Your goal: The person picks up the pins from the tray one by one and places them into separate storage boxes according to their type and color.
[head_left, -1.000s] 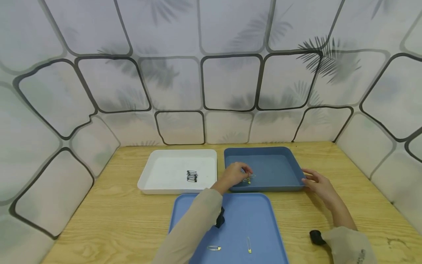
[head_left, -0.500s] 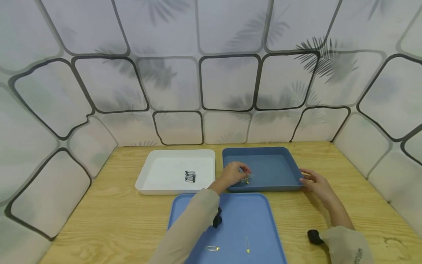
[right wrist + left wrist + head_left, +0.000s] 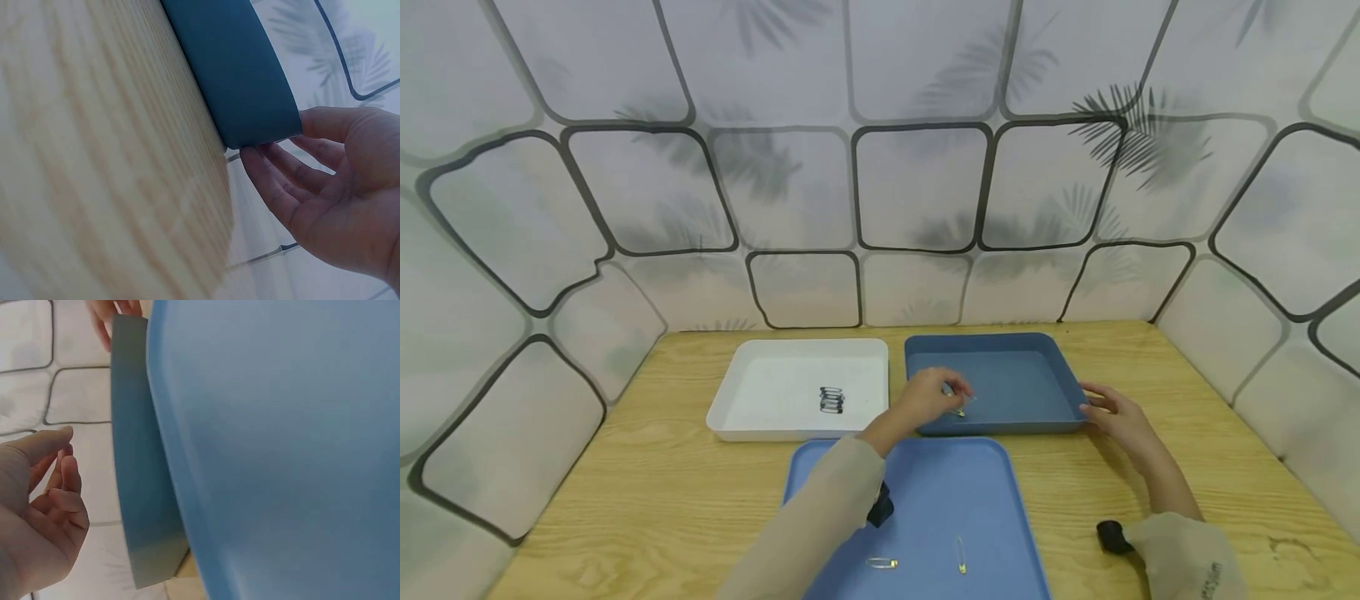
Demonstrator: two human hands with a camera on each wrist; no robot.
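My left hand (image 3: 934, 395) is over the left part of the dark blue tray (image 3: 1022, 375), its fingertips close above a few gold safety pins (image 3: 959, 412) that it partly covers. In the left wrist view the thumb and fingers are loosely bent, and I see no pin between them. My right hand (image 3: 1122, 423) grips the tray's front right corner. In the right wrist view its thumb lies at the rim and its fingers at the lower edge of the corner. Two more gold safety pins, one lying sideways (image 3: 882, 563) and one lengthwise (image 3: 962, 557), are on the light blue tray (image 3: 955, 483).
To the left of the dark blue tray stands a white tray (image 3: 775, 392) with several black safety pins (image 3: 831, 400) lying in a column. All three trays are on a wooden table (image 3: 647, 483). A patterned backdrop (image 3: 805, 192) encloses the table's back and sides.
My left wrist and sleeve have shifted slightly left and toward me, while the fingertips stay over the pins and now cover more of them. The right hand keeps its place at the tray's corner.
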